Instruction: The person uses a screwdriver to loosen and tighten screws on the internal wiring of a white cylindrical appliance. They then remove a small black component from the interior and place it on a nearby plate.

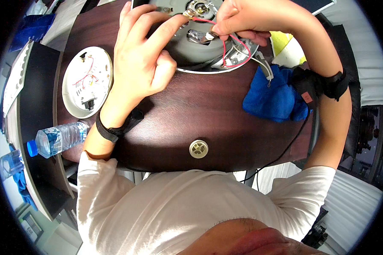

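Observation:
At the far edge of the table lies a round grey metal appliance housing (181, 53), opened up, with wiring and metal fittings inside; its top runs out of view. My left hand (140, 55) rests over its left side with fingers spread, the index fingertip touching a small metal terminal at the end of a red wire. My right hand (242, 19) is closed in a pinch on the red wire (224, 53) by a metal connector. The wire loops down along the housing's right rim. A grey curved arm-like piece (264, 68) sticks out there.
A white round cover (67, 93) with thin red wires lies left, near a water bottle (59, 139) on its side. A small cream round part (198, 149) sits near the front edge. Right are a blue cloth (261, 95) and a black cable (285, 154).

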Available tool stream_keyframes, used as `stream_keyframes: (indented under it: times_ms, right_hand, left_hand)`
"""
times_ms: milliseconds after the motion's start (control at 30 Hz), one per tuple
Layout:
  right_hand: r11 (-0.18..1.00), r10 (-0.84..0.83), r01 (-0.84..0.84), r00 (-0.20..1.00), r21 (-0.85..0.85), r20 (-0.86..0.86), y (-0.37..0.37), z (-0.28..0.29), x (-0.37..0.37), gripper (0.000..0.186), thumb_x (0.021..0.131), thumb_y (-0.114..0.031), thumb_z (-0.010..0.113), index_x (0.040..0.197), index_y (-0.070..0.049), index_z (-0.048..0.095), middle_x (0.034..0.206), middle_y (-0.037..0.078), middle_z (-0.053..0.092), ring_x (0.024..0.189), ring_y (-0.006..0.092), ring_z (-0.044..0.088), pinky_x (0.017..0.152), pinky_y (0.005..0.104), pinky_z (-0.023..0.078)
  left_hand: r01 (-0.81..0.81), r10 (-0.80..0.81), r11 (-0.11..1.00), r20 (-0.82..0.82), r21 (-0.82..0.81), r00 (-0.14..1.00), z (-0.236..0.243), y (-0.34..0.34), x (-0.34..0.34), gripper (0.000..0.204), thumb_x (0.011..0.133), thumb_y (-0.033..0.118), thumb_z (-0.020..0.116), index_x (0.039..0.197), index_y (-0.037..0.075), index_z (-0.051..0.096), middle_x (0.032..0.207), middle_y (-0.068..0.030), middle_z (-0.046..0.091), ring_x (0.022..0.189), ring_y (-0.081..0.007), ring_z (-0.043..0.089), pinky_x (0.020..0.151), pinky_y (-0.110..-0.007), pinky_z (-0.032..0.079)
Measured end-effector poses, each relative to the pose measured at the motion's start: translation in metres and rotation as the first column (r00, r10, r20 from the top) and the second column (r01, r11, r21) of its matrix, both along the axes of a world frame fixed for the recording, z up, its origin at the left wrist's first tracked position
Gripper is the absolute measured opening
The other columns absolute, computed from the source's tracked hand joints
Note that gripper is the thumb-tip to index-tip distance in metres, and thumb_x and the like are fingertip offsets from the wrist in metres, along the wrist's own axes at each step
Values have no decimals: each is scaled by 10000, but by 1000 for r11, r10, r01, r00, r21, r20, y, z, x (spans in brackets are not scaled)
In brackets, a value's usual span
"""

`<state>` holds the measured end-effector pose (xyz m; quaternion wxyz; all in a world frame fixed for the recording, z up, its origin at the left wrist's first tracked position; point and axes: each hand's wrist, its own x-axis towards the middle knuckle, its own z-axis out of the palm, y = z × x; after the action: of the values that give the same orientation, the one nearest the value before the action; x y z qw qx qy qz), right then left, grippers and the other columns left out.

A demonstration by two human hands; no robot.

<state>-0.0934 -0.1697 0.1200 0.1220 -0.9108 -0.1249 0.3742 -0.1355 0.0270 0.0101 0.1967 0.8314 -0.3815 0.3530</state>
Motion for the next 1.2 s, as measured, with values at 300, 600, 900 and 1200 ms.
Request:
stream_keyframes:
  times_ms: [300,600,900,1200]
  right_hand:
    - [982,49,-21,988,189,-146,-15,-1,10,248,897,-255,569,823,-47,682,469,-18,494,389,80,447,374,230,313]
    - [997,36,-32,998,66,-55,-8,12,1,294,899,-300,570,780,-62,694,465,-13,500,406,92,467,398,239,351]
    - [998,-11,19,991,63,-133,-8,9,6,281,858,-308,629,831,-33,678,611,34,596,486,130,537,430,259,413]
    - [818,-100,35,992,575,82,-53,-41,-30,249,911,-237,563,816,-22,643,500,-29,485,394,44,449,368,204,333]
  left_hand:
    - [-4,4,1000,0,8,1000,1,-1,1,506,638,145,428,1090,47,632,1048,-151,587,1089,-365,497,1040,-515,285]
    - [15,-15,1000,9,2,1000,1,-1,3,512,640,167,426,1093,50,634,1032,-155,589,1070,-366,506,1028,-522,297]
    - [13,-13,1000,1,-10,1000,-1,1,4,493,652,207,441,1073,42,639,984,-155,592,1053,-363,507,1008,-539,301]
    - [24,-23,1000,16,-10,1000,-1,1,7,486,679,235,444,1085,46,635,995,-155,595,1047,-364,511,1029,-549,284]
